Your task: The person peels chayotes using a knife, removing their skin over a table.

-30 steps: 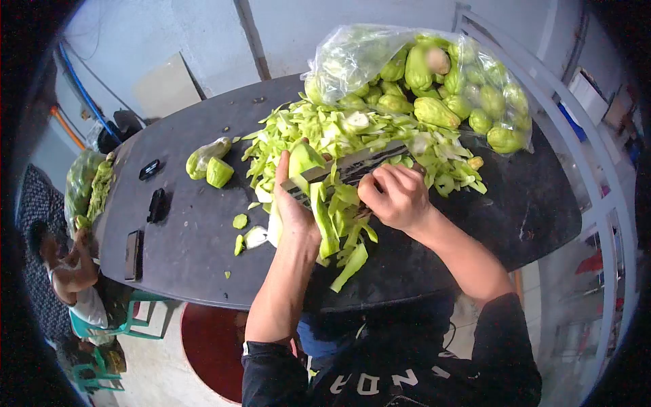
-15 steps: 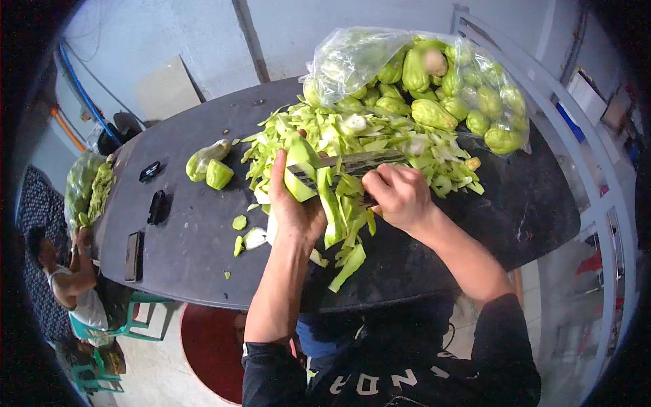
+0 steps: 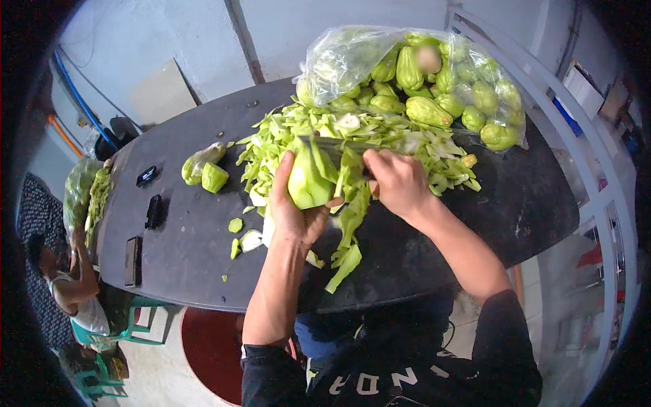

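Observation:
A partly peeled green chayote [image 3: 312, 180] sits in my left hand [image 3: 293, 214], whose fingers wrap round its lower side. My right hand [image 3: 400, 184] is closed round the handle of a knife [image 3: 339, 143], and the blade reaches left to the top of the chayote. Long strips of peel [image 3: 350, 210] hang between my hands. Behind them spreads a heap of light green peelings [image 3: 271, 146]. A clear plastic bag [image 3: 352, 57] with several whole chayotes [image 3: 428, 110] lies beyond the heap.
On the dark table [image 3: 196, 251], two chayote pieces [image 3: 214, 177], small black objects [image 3: 146, 176] and a phone-like object [image 3: 133, 261] lie to the left. A person [image 3: 78, 292] sits at the far left beside another bag [image 3: 80, 193]. A red tub [image 3: 210, 349] stands below; metal railing [image 3: 600, 210] runs right.
The chayote has turned in my left hand and shows more of its peeled face. The knife blade has moved up to its top, and my right hand has shifted slightly up.

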A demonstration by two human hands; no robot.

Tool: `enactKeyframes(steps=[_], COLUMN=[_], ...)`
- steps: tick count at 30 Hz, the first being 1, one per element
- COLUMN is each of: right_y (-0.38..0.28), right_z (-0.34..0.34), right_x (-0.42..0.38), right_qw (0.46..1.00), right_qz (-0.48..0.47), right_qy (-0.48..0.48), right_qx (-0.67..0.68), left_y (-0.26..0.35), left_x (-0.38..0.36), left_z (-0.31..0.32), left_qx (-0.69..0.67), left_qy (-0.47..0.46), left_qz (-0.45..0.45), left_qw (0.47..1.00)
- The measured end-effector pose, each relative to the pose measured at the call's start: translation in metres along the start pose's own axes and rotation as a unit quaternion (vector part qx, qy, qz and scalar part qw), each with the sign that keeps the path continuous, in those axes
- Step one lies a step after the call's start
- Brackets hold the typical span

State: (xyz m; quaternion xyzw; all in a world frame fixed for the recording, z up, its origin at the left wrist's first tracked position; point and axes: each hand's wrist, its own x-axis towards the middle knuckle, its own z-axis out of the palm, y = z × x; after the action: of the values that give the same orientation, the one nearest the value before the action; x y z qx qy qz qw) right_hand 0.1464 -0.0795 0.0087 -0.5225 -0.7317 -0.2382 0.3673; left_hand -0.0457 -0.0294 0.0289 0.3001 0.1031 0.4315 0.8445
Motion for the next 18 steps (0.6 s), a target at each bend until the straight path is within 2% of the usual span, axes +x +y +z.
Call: enactKeyframes(steps=[5,7,10,12,13,15,18], right_y=[0.015,0.018,0.012,0.0,-0.004,-0.011,-0.017], right_z=[0.009,0.007,0.005,-0.006,-0.008,-0.008,-0.013], right_x=[-0.002,-0.005,-0.003,-0.001,0.001,0.001,0.004], right_qw=[0.996,0.995,0.999,0.999,0.996,0.993,0.992], right_qz=[0.092,0.092,0.035,-0.043,-0.083,-0.114,-0.123], right_qy=[-0.019,-0.031,0.005,0.0,0.014,0.023,0.025], right_qx=[-0.013,-0.012,0.001,-0.006,-0.022,-0.022,-0.029], left_y=[-0.006,-0.005,-0.001,-0.002,-0.003,0.001,0.001], left_x=[0.005,0.008,0.008,0.012,0.011,0.007,0.005], left_z=[0.005,0.005,0.006,0.003,-0.002,-0.01,-0.003], left_qx=[-0.02,-0.09,-0.123,-0.115,-0.115,-0.029,-0.02], left_qy=[-0.008,0.018,0.065,0.109,0.109,0.046,0.057], left_qz=[0.004,0.023,0.04,0.061,0.061,0.034,0.034], left_qw=[1.0,0.996,0.989,0.985,0.985,0.998,0.998])
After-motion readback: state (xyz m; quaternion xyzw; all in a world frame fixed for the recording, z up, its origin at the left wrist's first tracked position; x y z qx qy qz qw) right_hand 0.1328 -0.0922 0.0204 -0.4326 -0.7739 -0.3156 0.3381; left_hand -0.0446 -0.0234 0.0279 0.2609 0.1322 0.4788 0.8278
